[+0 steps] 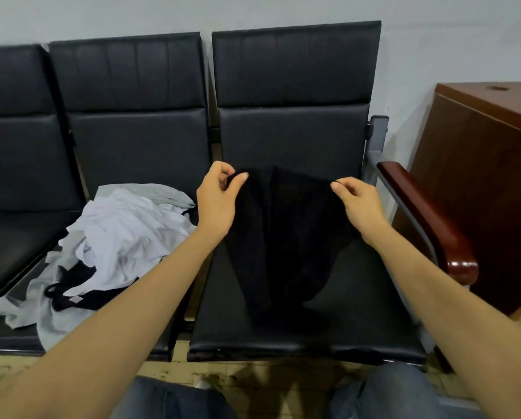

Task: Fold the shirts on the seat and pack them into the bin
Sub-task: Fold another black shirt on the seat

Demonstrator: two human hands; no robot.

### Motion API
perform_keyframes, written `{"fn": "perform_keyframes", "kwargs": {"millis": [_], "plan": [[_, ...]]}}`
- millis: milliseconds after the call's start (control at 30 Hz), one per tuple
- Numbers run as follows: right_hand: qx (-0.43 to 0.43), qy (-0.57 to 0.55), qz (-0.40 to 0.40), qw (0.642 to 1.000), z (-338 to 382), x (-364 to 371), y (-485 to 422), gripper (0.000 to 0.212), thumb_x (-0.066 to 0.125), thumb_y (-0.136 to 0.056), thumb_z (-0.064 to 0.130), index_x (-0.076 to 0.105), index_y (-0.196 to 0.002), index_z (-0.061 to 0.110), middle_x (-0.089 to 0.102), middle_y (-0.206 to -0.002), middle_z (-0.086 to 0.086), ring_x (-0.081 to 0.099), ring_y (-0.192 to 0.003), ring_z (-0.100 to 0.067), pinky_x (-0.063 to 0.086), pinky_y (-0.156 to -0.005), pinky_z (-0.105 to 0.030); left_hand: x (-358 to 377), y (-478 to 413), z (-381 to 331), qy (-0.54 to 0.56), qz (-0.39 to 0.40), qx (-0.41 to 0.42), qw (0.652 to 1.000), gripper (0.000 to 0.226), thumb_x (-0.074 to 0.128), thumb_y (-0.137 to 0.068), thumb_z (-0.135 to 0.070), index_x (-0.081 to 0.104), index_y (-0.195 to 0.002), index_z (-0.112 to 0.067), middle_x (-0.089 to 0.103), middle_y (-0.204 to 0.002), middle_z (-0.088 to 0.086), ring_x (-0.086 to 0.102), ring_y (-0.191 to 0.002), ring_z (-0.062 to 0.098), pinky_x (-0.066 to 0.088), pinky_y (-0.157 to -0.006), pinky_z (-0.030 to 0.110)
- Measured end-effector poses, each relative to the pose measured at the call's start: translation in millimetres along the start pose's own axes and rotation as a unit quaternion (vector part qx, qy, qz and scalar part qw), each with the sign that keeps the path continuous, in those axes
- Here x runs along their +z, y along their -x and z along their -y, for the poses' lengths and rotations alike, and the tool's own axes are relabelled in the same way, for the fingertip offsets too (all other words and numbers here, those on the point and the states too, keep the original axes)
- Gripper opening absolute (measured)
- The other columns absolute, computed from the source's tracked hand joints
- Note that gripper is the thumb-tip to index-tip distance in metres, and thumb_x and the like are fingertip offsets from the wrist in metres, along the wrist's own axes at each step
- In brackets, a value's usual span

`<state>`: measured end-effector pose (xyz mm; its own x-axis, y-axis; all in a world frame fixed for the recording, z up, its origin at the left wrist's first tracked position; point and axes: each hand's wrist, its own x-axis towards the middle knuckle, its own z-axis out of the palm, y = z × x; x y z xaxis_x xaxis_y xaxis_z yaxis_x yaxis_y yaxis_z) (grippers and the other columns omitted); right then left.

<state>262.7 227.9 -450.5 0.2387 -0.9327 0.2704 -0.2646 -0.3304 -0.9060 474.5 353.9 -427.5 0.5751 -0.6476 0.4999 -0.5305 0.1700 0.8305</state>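
Fingers [241, 176] and thumb of the left hand [218, 204] are closed on one top corner of the black shirt [286, 237], and the right hand [357, 204] pinches the other corner. The shirt hangs between them above the right seat [368, 322], its lower end seems to reach the cushion, and a deep crease runs down the middle. To do this step well, I think the hands should move a little apart, so the top edge becomes tight and the crease opens, and then lay the cloth down slowly until it is flat. The grip looks light, so a corner could slip. Other shirts wait in a pile [123, 231] on the next seat; I cannot see the bin.
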Motion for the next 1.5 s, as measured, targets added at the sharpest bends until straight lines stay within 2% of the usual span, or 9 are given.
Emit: {"fn": "perform_keyframes", "kwargs": {"millis": [167,267,367,567,800,967,1133,1267,1500], "plan": [[0.035,0.082,-0.023,0.996,-1.9,-3.6,-9.3,0.018,0.051,-0.098,0.026,0.066,-0.099,0.015,0.065,-0.096,-0.004,0.059,-0.094,-0.022,0.045,-0.079,-0.032,22.3,3.3,-23.9,0.035,0.102,-0.022,0.994,0.015,0.066,-0.088,-0.017,0.052,-0.083,-0.015,0.048,-0.075,-0.006,0.047,-0.062,-0.006,0.042,-0.060,0.008],[0.099,0.095,0.003,0.991,-17.2,1.6,-5.6,0.027,0.046,-0.100,0.020,0.061,-0.119,0.010,0.062,-0.115,-0.009,0.053,-0.095,-0.018,0.039,-0.078,-0.026,52.9,13.3,-5.5,0.144,0.249,-0.174,0.942,0.024,0.057,-0.094,-0.012,0.051,-0.117,-0.014,0.055,-0.115,0.006,0.057,-0.102,0.011,0.053,-0.081,0.022],[0.164,0.122,0.079,0.976,-43.2,10.4,8.2,0.031,0.049,-0.099,0.021,0.054,-0.128,0.013,0.058,-0.123,-0.008,0.053,-0.099,-0.020,0.040,-0.080,-0.027,70.8,34.1,38.4,0.029,0.381,-0.256,0.888,0.063,0.054,-0.096,-0.026,0.022,-0.149,-0.015,0.029,-0.152,0.002,0.035,-0.136,0.018,0.035,-0.110,0.034],[0.199,0.194,0.307,0.910,-104.6,30.8,62.9,0.033,0.059,-0.094,0.023,0.055,-0.127,0.017,0.059,-0.123,-0.004,0.056,-0.111,-0.019,0.044,-0.087,-0.025,60.2,94.2,124.0,-0.228,0.489,-0.238,0.808,0.055,0.068,-0.087,-0.019,0.044,-0.137,-0.016,0.036,-0.145,0.009,0.038,-0.132,0.026,0.035,-0.105,0.032],[0.085,0.244,0.258,0.931,-142.1,67.4,99.6,0.044,0.061,-0.092,0.031,0.048,-0.132,0.017,0.051,-0.125,-0.004,0.049,-0.117,-0.018,0.043,-0.094,-0.028,46.8,116.1,159.7,-0.316,0.276,-0.170,0.892,0.043,0.066,-0.088,-0.029,0.049,-0.124,-0.014,0.059,-0.119,0.004,0.051,-0.116,0.024,0.039,-0.098,0.038],[0.120,0.237,0.134,0.955,-131.9,87.7,97.5,0.039,0.053,-0.093,0.046,0.055,-0.113,0.012,0.061,-0.099,0.001,0.057,-0.095,-0.016,0.050,-0.081,-0.034,40.6,114.6,171.2,-0.210,0.338,-0.211,0.893,0.035,0.069,-0.085,-0.026,0.066,-0.115,-0.009,0.064,-0.109,0.004,0.059,-0.106,0.017,0.039,-0.085,0.017],[0.247,0.094,0.108,0.958,-121.2,101.9,91.3,0.039,0.051,-0.093,0.049,0.057,-0.101,0.011,0.064,-0.086,0.000,0.062,-0.083,-0.017,0.052,-0.075,-0.034,45.6,124.4,157.5,-0.116,0.273,-0.074,0.952,0.025,0.067,-0.087,-0.023,0.069,-0.108,-0.010,0.059,-0.097,-0.007,0.056,-0.090,0.006,0.043,-0.083,0.018],[0.325,-0.079,0.113,0.936,-119.2,103.1,93.4,0.018,0.061,-0.092,0.032,0.057,-0.091,0.014,0.062,-0.093,-0.001,0.061,-0.090,-0.018,0.054,-0.088,-0.039,56.3,139.7,139.1,-0.088,0.399,0.038,0.912,0.025,0.060,-0.092,-0.020,0.068,-0.115,-0.012,0.059,-0.114,-0.007,0.053,-0.106,0.001,0.040,-0.094,0.014],[0.349,-0.120,0.009,0.929,-136.2,43.1,80.6,0.046,0.054,-0.097,0.021,0.043,-0.140,0.011,0.053,-0.131,-0.003,0.051,-0.121,-0.023,0.043,-0.098,-0.031,67.4,141.9,144.1,-0.157,0.353,-0.042,0.921,0.029,0.057,-0.094,-0.020,0.061,-0.123,-0.020,0.056,-0.118,-0.005,0.053,-0.111,0.014,0.042,-0.095,0.023]]}}
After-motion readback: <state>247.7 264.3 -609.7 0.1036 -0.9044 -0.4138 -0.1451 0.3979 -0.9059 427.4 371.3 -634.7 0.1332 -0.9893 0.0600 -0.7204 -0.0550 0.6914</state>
